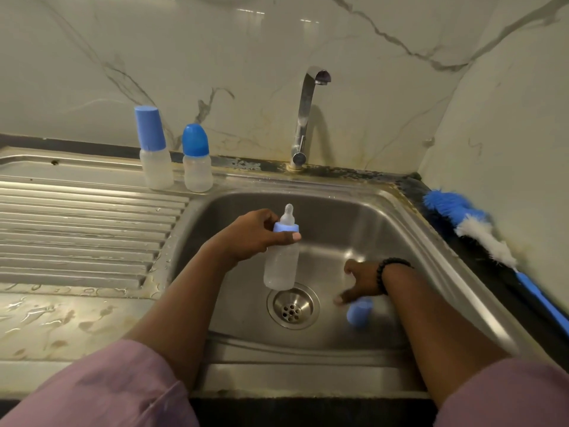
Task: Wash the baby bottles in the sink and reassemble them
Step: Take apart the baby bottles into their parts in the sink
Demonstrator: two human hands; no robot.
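Closest to us, our two forearms reach out of pinkish sleeves (101, 386) over the front rim of the steel sink (308, 374). Beyond them we take things by size. Widest is the marble-veined wall (215, 57) behind, then the sink basin itself with its ribbed draining board (86, 235) to the left, wet with drops. A bent chrome tap (303, 118) rises from the back edge. Along the right counter lies a long bottle brush (480, 232), blue and white bristles, blue handle.

On the back ledge stand two capped baby bottles, the taller bottle (154, 149) on the left and the shorter bottle (196, 160) just beside it, both upright.

Our left hand (255, 235) is closed around the neck of a third clear bottle (281, 263), fingers on its blue collar, teat on and pointing up, body hanging above the drain (292, 306).

Our right hand (360, 283), a dark bead bracelet (388, 269) at the wrist, is low in the basin, fingers spread and blurred, right over a blue cap (359, 312) lying on the basin floor beside the drain. We cannot tell whether the fingers touch or grip that cap.
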